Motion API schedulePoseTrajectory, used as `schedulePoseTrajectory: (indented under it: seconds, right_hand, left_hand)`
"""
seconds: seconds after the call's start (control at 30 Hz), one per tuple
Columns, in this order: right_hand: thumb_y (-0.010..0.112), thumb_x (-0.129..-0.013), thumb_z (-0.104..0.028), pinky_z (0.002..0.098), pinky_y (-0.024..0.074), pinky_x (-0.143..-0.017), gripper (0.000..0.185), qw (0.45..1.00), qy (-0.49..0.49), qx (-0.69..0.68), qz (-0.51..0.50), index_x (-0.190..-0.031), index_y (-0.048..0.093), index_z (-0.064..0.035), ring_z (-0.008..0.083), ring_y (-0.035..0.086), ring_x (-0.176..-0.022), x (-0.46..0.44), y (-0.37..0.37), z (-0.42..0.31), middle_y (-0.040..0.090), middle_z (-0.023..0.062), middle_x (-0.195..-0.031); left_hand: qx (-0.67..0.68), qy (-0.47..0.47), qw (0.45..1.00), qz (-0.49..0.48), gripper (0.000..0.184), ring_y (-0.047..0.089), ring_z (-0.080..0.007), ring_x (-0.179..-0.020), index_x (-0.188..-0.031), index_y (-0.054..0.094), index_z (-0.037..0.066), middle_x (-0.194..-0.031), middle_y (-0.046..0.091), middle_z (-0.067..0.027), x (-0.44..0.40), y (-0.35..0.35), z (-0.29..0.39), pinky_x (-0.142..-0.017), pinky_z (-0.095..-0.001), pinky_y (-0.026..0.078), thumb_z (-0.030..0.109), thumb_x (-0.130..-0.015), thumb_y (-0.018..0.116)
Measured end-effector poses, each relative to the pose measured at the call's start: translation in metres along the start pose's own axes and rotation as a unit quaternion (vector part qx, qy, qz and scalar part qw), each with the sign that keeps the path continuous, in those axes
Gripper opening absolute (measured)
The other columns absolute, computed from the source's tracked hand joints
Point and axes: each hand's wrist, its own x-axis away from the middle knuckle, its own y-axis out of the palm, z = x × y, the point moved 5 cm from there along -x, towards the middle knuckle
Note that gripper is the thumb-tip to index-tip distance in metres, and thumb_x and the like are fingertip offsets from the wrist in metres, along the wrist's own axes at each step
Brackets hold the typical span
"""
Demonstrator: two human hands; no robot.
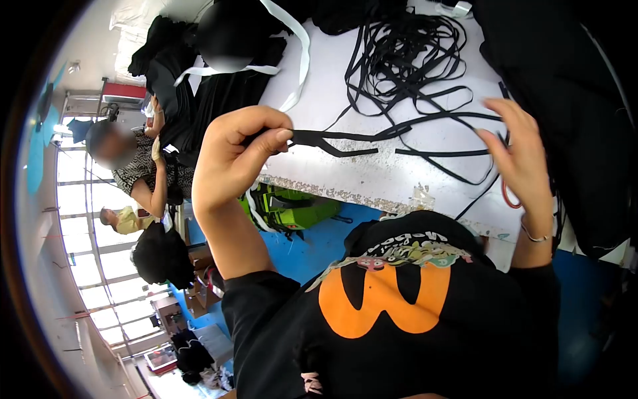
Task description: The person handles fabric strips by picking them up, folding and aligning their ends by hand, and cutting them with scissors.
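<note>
My left hand [242,156] is closed in a pinch on the end of black strips [312,136], which stretch to the right over the white table [332,169]. One short strip ends in mid-table, near the cut end of another black strip [438,153]. At the right my right hand [518,149] has thumb and forefinger apart, beside the strips. A red loop [510,196] shows by its palm, partly hidden. Behind the strips lies a tangled heap of black strip [409,60].
Black cloth [551,100] covers the right side. White tape [302,60] and dark cloth [232,100] lie at the back left. A green bundle [292,209] sits below the table edge. A co-worker [143,166] is at the left, another person [126,219] beyond.
</note>
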Motion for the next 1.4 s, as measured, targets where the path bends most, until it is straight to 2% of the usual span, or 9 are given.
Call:
schedulePoseTrajectory:
  seconds: [0.2, 0.23, 0.37, 0.53, 0.77, 0.87, 1.0, 1.2, 1.4]
  right_hand:
    - [0.065, -0.082, -0.015, 0.0369, 0.0389, -0.093, 0.029, 0.928, -0.235, -0.288, 0.011, -0.107, 0.061, -0.0004, 0.0261, 0.061, -0.090, -0.071, 0.010, -0.132, 0.066, 0.0121, -0.097]
    - [0.066, -0.081, -0.014, 0.0379, 0.0388, -0.094, 0.021, 0.921, -0.229, -0.312, -0.037, -0.098, 0.064, -0.0018, 0.0233, 0.061, -0.078, -0.077, 0.014, -0.141, 0.066, 0.0091, -0.086]
    - [0.069, -0.079, -0.013, 0.0411, 0.0393, -0.095, 0.009, 0.926, -0.218, -0.306, -0.038, -0.080, 0.066, -0.0046, 0.0207, 0.060, -0.066, -0.085, 0.015, -0.152, 0.064, 0.0048, -0.070]
    - [0.069, -0.076, -0.007, 0.0407, 0.0402, -0.093, 0.005, 0.937, -0.247, -0.246, -0.023, -0.080, 0.067, -0.0040, 0.0203, 0.060, -0.066, -0.079, 0.010, -0.160, 0.064, 0.0049, -0.070]
    - [0.070, -0.072, -0.002, 0.0375, 0.0383, -0.085, 0.009, 0.954, -0.230, -0.178, 0.072, -0.080, 0.067, -0.0040, 0.0188, 0.060, -0.072, -0.060, -0.006, -0.164, 0.063, 0.0038, -0.070]
    - [0.071, -0.071, -0.001, 0.0374, 0.0381, -0.085, 0.011, 0.958, -0.222, -0.166, 0.076, -0.081, 0.068, -0.0038, 0.0193, 0.061, -0.073, -0.054, -0.010, -0.166, 0.063, 0.0039, -0.070]
    - [0.071, -0.071, -0.001, 0.0369, 0.0372, -0.086, 0.012, 0.959, -0.213, -0.156, 0.100, -0.083, 0.068, -0.0037, 0.0193, 0.061, -0.074, -0.049, -0.010, -0.165, 0.063, 0.0041, -0.071]
    - [0.066, -0.073, 0.000, 0.0336, 0.0365, -0.084, 0.007, 0.949, -0.142, -0.283, -0.003, -0.080, 0.067, -0.0031, 0.0146, 0.059, -0.066, -0.051, 0.005, -0.151, 0.064, 0.0033, -0.069]
    - [0.064, -0.074, -0.002, 0.0301, 0.0376, -0.074, 0.002, 0.935, -0.118, -0.324, -0.078, -0.075, 0.065, -0.0025, 0.0148, 0.055, -0.060, -0.051, 0.014, -0.150, 0.063, 0.0029, -0.063]
  left_hand:
    - [-0.191, 0.196, 0.960, -0.061, 0.007, 0.056, -0.0187, -0.061, -0.082, 0.060, -0.005, -0.070, 0.057, -0.0109, -0.009, 0.016, 0.070, -0.055, -0.0262, 0.042, -0.006, -0.076, 0.062]
    - [-0.211, 0.212, 0.954, -0.036, 0.009, 0.056, -0.0237, -0.059, -0.082, 0.061, -0.003, -0.069, 0.057, -0.0122, -0.007, 0.015, 0.075, -0.054, -0.0286, 0.042, -0.007, -0.075, 0.062]
    - [-0.260, 0.236, 0.936, 0.016, 0.010, 0.057, -0.0273, -0.057, -0.080, 0.061, -0.001, -0.067, 0.057, -0.0113, 0.006, 0.009, 0.083, -0.052, -0.0317, 0.043, -0.007, -0.072, 0.063]
    - [-0.275, 0.247, 0.926, 0.077, 0.011, 0.055, -0.0260, -0.056, -0.081, 0.062, -0.001, -0.065, 0.056, -0.0109, 0.018, 0.012, 0.075, -0.051, -0.0313, 0.041, -0.005, -0.072, 0.066]
    - [-0.071, 0.209, 0.956, 0.192, 0.018, 0.054, -0.0138, -0.066, -0.085, 0.064, -0.001, -0.075, 0.060, -0.0061, 0.031, 0.019, 0.064, -0.055, -0.0242, 0.041, -0.003, -0.070, 0.073]
    - [-0.046, 0.279, 0.930, 0.234, 0.020, 0.054, -0.0135, -0.068, -0.086, 0.064, 0.000, -0.077, 0.061, -0.0058, 0.035, 0.025, 0.060, -0.056, -0.0234, 0.040, -0.002, -0.068, 0.075]
    - [-0.049, 0.272, 0.921, 0.274, 0.023, 0.056, -0.0147, -0.067, -0.086, 0.064, 0.000, -0.079, 0.061, -0.0077, 0.044, 0.029, 0.059, -0.055, -0.0230, 0.043, -0.005, -0.067, 0.076]
    - [-0.114, 0.250, 0.936, 0.221, 0.029, 0.060, -0.0168, -0.070, -0.089, 0.067, -0.002, -0.079, 0.061, -0.0090, 0.044, 0.019, 0.058, -0.060, -0.0246, 0.048, -0.005, -0.062, 0.078]
    - [-0.100, 0.263, 0.953, 0.114, 0.035, 0.052, -0.0144, -0.065, -0.093, 0.069, 0.001, -0.074, 0.054, -0.0047, 0.035, 0.007, 0.054, -0.054, -0.0250, 0.038, 0.004, -0.060, 0.081]
